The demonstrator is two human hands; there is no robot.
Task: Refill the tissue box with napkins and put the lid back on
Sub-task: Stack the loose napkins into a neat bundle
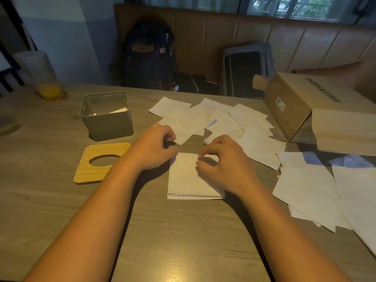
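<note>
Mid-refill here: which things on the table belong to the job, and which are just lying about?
For the job: grey tissue box, open; wooden lid beside it; folded napkin under the right hand; loose napkins spread across the table.
Lying about: cup of orange drink; cardboard box; backpack on the bench behind.

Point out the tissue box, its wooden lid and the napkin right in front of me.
tissue box (109, 127): head view, front wall.
wooden lid (87, 174): head view, board below the hole.
napkin (183, 180): head view, bare lower middle.
</note>
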